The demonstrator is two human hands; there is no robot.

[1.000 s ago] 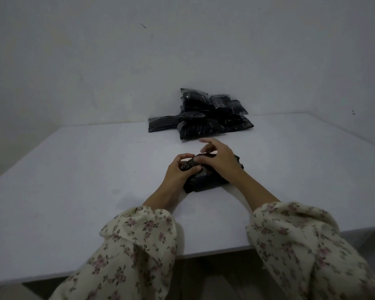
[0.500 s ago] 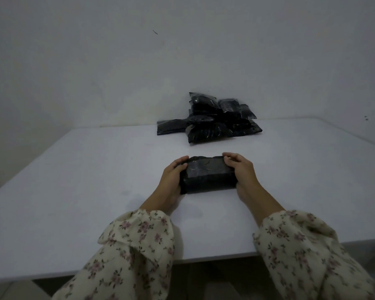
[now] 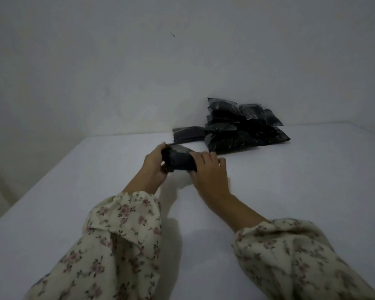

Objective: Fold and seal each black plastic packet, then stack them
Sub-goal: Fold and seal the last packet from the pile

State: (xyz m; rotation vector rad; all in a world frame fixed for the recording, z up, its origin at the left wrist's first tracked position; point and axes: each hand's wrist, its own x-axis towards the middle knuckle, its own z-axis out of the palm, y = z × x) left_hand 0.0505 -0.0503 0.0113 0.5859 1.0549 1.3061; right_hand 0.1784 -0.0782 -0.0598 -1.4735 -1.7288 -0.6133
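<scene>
The left hand [image 3: 154, 164] and right hand [image 3: 209, 172] curl round the ends of a packet [image 3: 179, 161] held over the table [image 3: 312, 182], its length running left to right; contents unseen. The pile [image 3: 236, 128] sits beyond, far right

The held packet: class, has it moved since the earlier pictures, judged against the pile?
Yes. The packet, gripped by left hand and right hand, has gone away from the person toward the pile, now just short of its left front.
</scene>
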